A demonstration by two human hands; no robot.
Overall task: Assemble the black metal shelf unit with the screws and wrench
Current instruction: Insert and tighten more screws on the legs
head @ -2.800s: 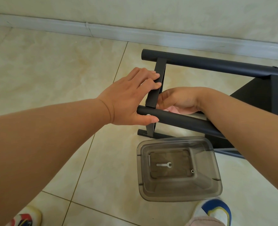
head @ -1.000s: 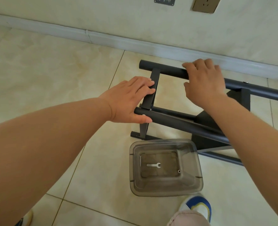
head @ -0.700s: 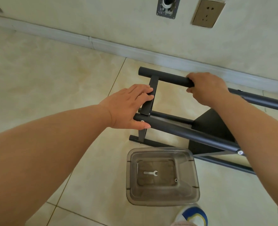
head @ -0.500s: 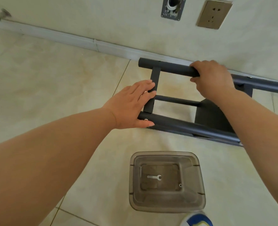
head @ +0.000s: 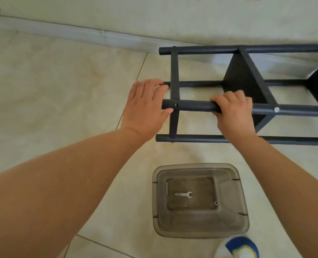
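Note:
The black metal shelf unit lies on its side on the tiled floor, its tubes running left to right. My right hand grips the upper near tube. My left hand rests flat with straight fingers against the end of that tube, where an empty screw hole shows. A silver screw head sits further right on the same tube. A small silver wrench and a small nut lie in the clear plastic bin below.
The wall and its white baseboard run close behind the shelf. A black shelf panel stands between the tubes. My shoe is at the bottom right beside the bin. Bare tiles stretch to the left.
The shelf has been rolled over on the floor. My right hand moved from the far tube to the near upper tube. My left hand stayed at the tube's left end.

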